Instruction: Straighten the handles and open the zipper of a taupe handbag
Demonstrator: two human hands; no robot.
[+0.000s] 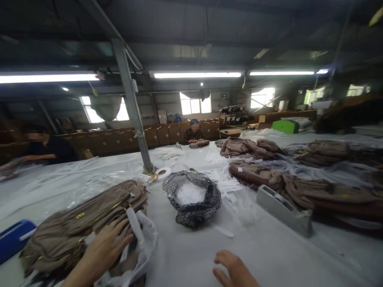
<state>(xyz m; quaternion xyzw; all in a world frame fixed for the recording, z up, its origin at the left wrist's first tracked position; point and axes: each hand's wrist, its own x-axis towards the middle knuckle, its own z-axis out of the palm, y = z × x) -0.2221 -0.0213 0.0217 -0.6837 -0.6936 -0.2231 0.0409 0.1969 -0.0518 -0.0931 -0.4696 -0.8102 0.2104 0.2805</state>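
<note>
Left hand [104, 247] lies flat, ungripping, on the bag stack [80, 223], which runs up-right; right hand [236, 271] hovers loose, well right.

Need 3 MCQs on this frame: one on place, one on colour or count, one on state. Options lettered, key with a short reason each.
1. Where does the left hand rest?
A. on the stack of brown bags
B. on the tape dispenser
C. on the blue object

2. What colour is the filling inside the speckled cloth sack?
A. red
B. white
C. green

3. What is the state of the right hand?
A. closed around a bag
B. gripping a tape roll
C. open, holding nothing

Key: 1 A, the left hand lies flat on the near stack of brown bags, beside its white plastic wrap. 2 B, a white heap shows in the sack's open mouth. 3 C, the right hand sits low over the white table cover with fingers loose and nothing in it.
</note>
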